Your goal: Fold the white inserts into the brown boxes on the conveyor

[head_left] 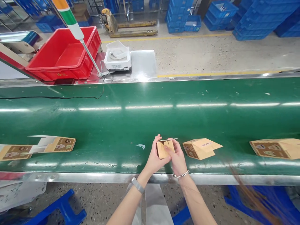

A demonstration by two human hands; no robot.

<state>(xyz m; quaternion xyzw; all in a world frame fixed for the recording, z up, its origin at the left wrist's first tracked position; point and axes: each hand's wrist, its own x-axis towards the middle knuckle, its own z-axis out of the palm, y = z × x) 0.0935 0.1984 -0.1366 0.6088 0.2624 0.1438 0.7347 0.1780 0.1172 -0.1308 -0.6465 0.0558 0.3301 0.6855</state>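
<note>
A small brown cardboard box [165, 148] stands upright near the front edge of the green conveyor belt [150, 118], its top flap open. My left hand [156, 157] grips the box's left side with fingers curled around it. My right hand [177, 157] is closed on its right side and front. Both wrists wear bands. Just right of my hands lies another folded brown box [201, 148] on its side. A further brown box [276, 148] lies at the far right of the belt.
Flattened printed cartons [37, 147] lie on the belt at the left. Behind the belt stand a red crate [63, 54], a white scale [117, 59] and a striped pole [77, 31]. Blue crates [255, 18] and a pallet jack [128, 26] fill the floor beyond. Blue stools sit below.
</note>
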